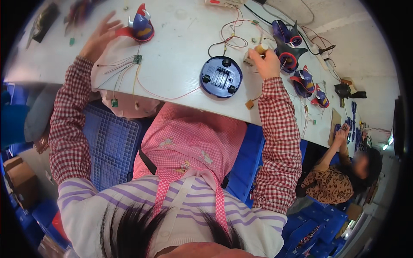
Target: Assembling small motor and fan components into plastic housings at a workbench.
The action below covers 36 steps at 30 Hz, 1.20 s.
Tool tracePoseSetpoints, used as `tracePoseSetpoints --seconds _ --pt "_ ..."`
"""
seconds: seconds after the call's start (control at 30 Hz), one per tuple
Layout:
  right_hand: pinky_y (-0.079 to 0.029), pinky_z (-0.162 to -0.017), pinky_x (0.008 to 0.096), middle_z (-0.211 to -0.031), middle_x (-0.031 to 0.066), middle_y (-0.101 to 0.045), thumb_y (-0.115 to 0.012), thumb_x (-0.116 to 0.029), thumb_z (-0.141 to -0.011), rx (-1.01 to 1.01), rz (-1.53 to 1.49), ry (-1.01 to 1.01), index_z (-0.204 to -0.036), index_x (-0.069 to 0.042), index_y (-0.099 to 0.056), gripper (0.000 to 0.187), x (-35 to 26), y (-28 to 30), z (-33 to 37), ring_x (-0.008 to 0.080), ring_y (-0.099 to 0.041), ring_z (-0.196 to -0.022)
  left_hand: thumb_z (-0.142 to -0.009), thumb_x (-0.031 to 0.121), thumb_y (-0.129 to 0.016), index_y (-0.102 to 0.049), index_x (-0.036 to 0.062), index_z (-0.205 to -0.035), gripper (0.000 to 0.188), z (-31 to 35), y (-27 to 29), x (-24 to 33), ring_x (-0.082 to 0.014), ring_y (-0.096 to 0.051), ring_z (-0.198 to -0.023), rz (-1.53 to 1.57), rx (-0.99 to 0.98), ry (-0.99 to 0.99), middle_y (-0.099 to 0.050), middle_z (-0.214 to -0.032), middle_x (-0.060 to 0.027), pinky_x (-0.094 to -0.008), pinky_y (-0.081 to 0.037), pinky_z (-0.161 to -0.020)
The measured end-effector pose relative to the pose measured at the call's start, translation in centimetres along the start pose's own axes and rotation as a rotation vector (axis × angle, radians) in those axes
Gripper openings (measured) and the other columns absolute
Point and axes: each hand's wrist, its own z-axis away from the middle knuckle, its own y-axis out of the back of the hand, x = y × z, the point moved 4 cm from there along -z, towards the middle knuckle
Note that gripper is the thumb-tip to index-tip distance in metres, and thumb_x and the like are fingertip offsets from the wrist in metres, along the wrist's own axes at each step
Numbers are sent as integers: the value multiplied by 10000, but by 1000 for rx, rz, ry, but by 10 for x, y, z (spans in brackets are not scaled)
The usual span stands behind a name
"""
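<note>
My left hand [100, 36] hovers open over the white table [180, 64], fingers spread, just left of a blue and red horned toy shell [141, 26]. A small green circuit board [137, 59] with thin trailing wires lies below that shell. My right hand [266, 60] is closed on a small yellowish cylindrical part [261, 48] with wires running from it. A round blue toy base [220, 77] with an open battery bay lies on the table left of my right hand.
Several more blue and red toy shells [289, 47] line the table's right side, among red and black wires [230, 38]. A blue plastic crate [112, 142] stands under the table edge. Another person [344, 172] works at the far right end.
</note>
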Motion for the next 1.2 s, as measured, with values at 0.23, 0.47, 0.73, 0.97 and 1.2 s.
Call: tracePoseSetpoints --seconds 0.23,0.47,0.73,0.97,1.2 --pt "-408 -442 179 -749 60 -620 -666 -129 -813 -62 -751 -267 -956 -21 -608 188 -61 26 38 77 -485 -528 -891 178 -560 -526 65 -1176 308 62 -160 56 -66 -471 -614 -519 -181 -39 -515 -783 0 -189 -399 -532" --pt "-416 -461 215 -808 50 -542 -715 -89 -764 10 -414 190 -935 -28 -580 225 -107 0 76 125 -517 -583 -841 250 -581 -540 17 -1109 358 21 -234 -17 -205 -564 -530 -802 -162 -167 -610 -636 -83 -287 -441 -508" --pt "-437 -506 246 -859 48 -524 -710 -56 -751 103 -174 386 -969 -36 -561 264 -114 -13 97 140 -511 -591 -779 139 -538 -547 12 -1045 295 31 -243 -23 -223 -584 -532 -700 -254 -55 -617 -622 -91 -310 -461 -525" --pt "-415 -527 232 -868 43 -516 -705 -22 -743 62 -186 349 -958 -31 -574 252 -115 -14 99 130 -481 -596 -772 108 -523 -538 5 -987 239 33 -241 -19 -233 -585 -520 -644 -197 -56 -616 -611 -101 -308 -466 -531" --pt "-418 -515 240 -858 42 -513 -700 -17 -740 -16 -169 341 -955 -38 -570 253 -111 -13 82 138 -484 -586 -770 123 -518 -535 2 -1003 263 29 -244 -14 -340 -635 -703 -686 -228 53 -649 -788 -183 -379 -516 -637"
